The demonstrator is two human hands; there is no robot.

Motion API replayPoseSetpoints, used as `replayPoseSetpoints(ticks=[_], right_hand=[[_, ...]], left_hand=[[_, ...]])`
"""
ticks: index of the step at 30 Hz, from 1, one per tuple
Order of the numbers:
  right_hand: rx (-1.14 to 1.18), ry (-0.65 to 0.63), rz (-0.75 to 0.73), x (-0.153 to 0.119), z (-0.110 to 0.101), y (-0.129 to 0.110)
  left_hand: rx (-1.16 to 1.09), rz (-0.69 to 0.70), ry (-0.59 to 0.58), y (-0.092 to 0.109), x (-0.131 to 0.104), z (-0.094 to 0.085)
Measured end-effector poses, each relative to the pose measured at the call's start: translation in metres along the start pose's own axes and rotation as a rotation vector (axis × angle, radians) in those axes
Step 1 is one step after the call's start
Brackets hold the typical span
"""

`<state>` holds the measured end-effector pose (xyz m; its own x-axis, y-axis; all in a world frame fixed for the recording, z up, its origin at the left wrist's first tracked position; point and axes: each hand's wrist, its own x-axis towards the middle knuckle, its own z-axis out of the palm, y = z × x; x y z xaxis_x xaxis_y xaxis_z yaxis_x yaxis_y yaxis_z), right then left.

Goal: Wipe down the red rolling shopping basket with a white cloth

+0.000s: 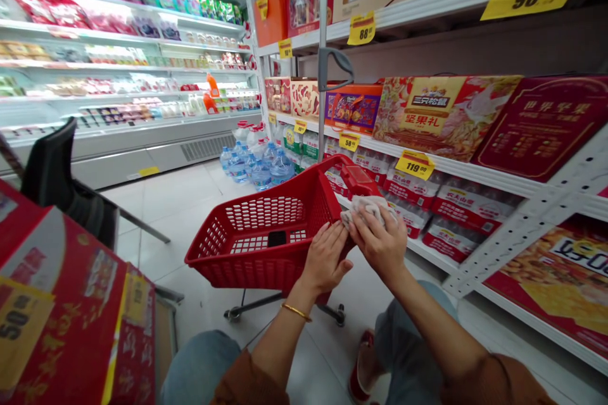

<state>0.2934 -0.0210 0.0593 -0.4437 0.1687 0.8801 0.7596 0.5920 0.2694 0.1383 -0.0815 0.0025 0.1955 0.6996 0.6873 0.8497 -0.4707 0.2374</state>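
Supermarket aisle: right hand (pixel 380 242) grips white cloth (pixel 368 207) on red basket (pixel 266 234) rim; left hand (pixel 325 259) open (seemingly steadying wall).

Whitish cloth (pixel 368 207) bunched on rear rim of red basket (pixel 256 243).

Basket cart (pixel 266 234) on the floor in front of the person, both hands at its near right corner, left hand (pixel 325 259) just left of right hand (pixel 380 243), cloth (pixel 368 207) under the right hand, shelves of boxes (pixel 446 115) to the right, water bottles (pixel 259 164) behind the cart, fridge shelves (pixel 118 69) far left
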Motion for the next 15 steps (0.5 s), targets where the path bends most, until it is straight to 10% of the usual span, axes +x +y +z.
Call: replayPoseSetpoints(ticks=[15], right_hand=[[0.042, -0.106, 0.116, 0.014, 0.001, 0.025]], left_hand=[[-0.052, -0.004, -0.041, 0.001, 0.001, -0.005]])
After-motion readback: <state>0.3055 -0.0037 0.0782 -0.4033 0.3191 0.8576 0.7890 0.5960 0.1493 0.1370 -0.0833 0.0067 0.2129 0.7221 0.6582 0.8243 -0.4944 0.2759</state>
